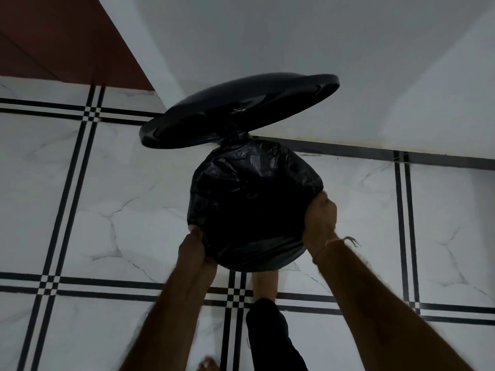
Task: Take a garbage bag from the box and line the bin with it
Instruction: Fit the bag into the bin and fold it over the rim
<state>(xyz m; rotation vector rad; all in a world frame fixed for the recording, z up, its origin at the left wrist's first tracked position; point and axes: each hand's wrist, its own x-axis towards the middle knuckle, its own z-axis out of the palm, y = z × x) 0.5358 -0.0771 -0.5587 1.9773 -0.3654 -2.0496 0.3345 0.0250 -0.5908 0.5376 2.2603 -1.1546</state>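
Note:
A round black bin stands on the tiled floor against the wall, seen from above. Its black lid [238, 111] is tipped up at the back. A black garbage bag [251, 199] is spread over the bin's mouth and folded over the rim, hiding the bin itself. My left hand [197, 253] grips the bag's edge at the near left of the rim. My right hand [320, 223] holds the bag's edge at the right of the rim. The box of bags is out of view.
White marble-look floor tiles [112, 199] with black stripe borders surround the bin. A white wall [321, 49] rises behind it, with a dark red door [59, 38] at the upper left. My foot [263, 285] presses at the bin's near base.

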